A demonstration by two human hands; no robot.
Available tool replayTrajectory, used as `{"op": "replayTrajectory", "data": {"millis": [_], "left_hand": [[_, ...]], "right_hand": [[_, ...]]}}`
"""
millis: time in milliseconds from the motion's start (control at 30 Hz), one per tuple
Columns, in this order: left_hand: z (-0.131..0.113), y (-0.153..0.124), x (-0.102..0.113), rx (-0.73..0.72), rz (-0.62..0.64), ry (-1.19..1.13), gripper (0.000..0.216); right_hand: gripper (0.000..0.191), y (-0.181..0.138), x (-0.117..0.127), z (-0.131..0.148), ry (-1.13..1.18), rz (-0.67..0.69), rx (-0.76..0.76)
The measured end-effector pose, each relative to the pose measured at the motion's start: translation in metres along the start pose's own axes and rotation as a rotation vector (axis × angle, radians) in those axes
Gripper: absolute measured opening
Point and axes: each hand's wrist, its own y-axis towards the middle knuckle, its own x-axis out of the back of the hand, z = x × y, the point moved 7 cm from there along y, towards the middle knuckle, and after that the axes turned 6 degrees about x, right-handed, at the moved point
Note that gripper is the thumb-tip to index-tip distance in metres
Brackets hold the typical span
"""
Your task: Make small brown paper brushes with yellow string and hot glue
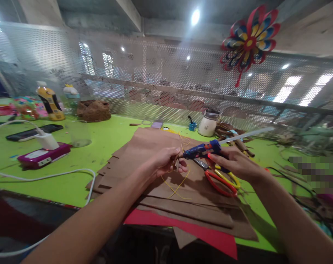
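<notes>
On the green table's [106, 143] far left stand a yellow bottle [50, 102] and a brown woven basket [93, 110]. Nearer lie a black phone [34, 132], a clear glass [78, 134] and a magenta device [44, 157] (a white plug [47, 140] sits on it). A white jar [207, 124] stands far centre. A colourful pinwheel [250, 38] hangs on the perforated screen [155, 73], upper right.

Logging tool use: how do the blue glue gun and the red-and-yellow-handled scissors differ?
The blue glue gun is gripped in the right hand; the red-and-yellow-handled scissors lie on the brown paper. The gun's nozzle points at the left hand, which pinches yellow strands; the scissors sit beneath the right hand. Both are over the paper.
</notes>
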Motion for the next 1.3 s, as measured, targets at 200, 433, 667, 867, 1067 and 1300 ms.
{"op": "replayTrajectory", "data": {"millis": [200, 433, 667, 867, 1067, 1300], "left_hand": [[-0.0005, 0.0018, 0.0036, -0.022, -0.026, 0.006, 0.024], [-0.0028, -0.0014, 0.0013, -0.033, -0.032, 0.010, 0.021], [-0.0026, -0.0001, -0.0002, -0.052, 0.021, 0.028, 0.023], [-0.0042, -0.0025, -0.0024, -0.058, 0.017, 0.042, 0.023], [-0.0045, -0.0014, -0.0011, -0.050, 0.005, 0.031, 0.025], [-0.0018, 0.0028, 0.0032, -0.040, -0.001, 0.005, 0.024]], "right_hand": [[0.039, 0.0001, -0.0026, 0.0001, 0.029, 0.040, 0.002], [0.042, 0.0005, -0.0018, -0.0024, 0.071, 0.031, -0.047], [0.043, 0.0040, -0.0026, -0.0027, 0.044, -0.008, -0.029], [0.046, 0.0037, -0.0033, -0.0029, 0.040, 0.007, -0.040], [0.048, 0.0009, -0.0075, -0.0044, 0.090, 0.063, -0.066], [0.051, 0.0006, -0.0091, 0.0009, 0.134, 0.102, -0.072]]}}
